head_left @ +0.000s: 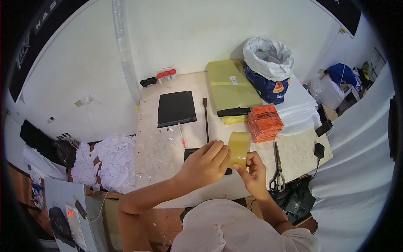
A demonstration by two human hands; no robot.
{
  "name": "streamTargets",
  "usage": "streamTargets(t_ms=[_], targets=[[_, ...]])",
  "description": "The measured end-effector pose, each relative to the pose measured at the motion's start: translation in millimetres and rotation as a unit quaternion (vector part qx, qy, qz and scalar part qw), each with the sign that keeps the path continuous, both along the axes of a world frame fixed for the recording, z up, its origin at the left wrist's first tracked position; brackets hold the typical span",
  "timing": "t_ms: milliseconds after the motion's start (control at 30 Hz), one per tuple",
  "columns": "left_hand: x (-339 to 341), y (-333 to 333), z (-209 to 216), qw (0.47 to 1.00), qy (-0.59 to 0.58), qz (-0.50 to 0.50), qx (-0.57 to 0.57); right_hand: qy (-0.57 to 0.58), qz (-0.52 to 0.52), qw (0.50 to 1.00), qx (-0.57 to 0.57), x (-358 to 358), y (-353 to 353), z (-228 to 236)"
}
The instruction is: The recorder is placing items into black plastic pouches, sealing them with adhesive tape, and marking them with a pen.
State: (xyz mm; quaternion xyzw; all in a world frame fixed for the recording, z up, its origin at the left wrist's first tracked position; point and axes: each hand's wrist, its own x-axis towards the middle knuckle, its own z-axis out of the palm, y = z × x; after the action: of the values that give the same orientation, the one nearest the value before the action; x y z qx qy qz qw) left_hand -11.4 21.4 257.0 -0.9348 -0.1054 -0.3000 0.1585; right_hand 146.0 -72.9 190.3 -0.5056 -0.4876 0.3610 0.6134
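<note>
A wide roll of yellowish clear packing tape (239, 145) is held up over the front of the table. My right hand (254, 173) grips its lower right side between thumb and fingers. Against the roll's left edge, my left hand (205, 164) is closed with its fingers curled; the fingertips are hidden. Beneath my hands lies a dark flat piece (191, 153), mostly covered by them. Scissors (277, 170) with dark handles rest to the right of my right hand. A black plastic mailer bag (176, 109) lies flat farther back on the left.
On the table (155, 147) are a red-and-white pen (181, 135), a dark rod (206, 119), a stack of orange packets (265, 122), a yellow package (228, 86) and a blue-and-white sack (268, 69). Several red-capped containers (166, 75) stand at the back. White cloth (115, 161) is heaped at left.
</note>
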Motion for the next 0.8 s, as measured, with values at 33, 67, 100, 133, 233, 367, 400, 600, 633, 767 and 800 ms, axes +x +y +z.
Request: streamTargets(t_ms=[33,67,100,133,233,367,400,600,633,767,800], targets=[[1,2,-3,1.0,-0.001,0.003,0.002,-0.001,0.003,1.0,0.002,0,1,1],[2,3,-5,1.0,-0.004,0.006,0.002,-0.011,-0.005,1.0,-0.002,0,2,3],[3,5,-8,1.0,-0.008,0.01,0.003,-0.021,-0.012,1.0,-0.007,-1,3,4],[5,6,-11,1.0,-0.009,0.012,0.004,-0.022,-0.01,1.0,-0.005,0,3,2],[9,6,-19,0.999,-0.001,0.045,0.024,-0.028,-0.013,0.999,-0.019,1,5,-2],[9,6,-25,0.997,0.029,0.067,0.041,-0.032,-0.016,0.999,-0.039,0,7,-5],[8,6,-25,0.996,0.042,0.073,0.034,-0.04,-0.019,0.998,-0.042,-1,8,-7],[5,8,-31,0.995,0.064,0.076,0.028,-0.093,0.0,0.993,-0.071,4,12,-18],[5,8,-33,0.994,0.064,0.078,0.027,-0.094,0.002,0.993,-0.071,3,13,-16],[6,11,-38,0.992,0.059,0.094,0.063,-0.102,0.001,0.992,-0.075,2,16,-15],[7,12,-39,0.991,0.058,0.097,0.074,-0.116,-0.002,0.99,-0.085,3,16,-16]])
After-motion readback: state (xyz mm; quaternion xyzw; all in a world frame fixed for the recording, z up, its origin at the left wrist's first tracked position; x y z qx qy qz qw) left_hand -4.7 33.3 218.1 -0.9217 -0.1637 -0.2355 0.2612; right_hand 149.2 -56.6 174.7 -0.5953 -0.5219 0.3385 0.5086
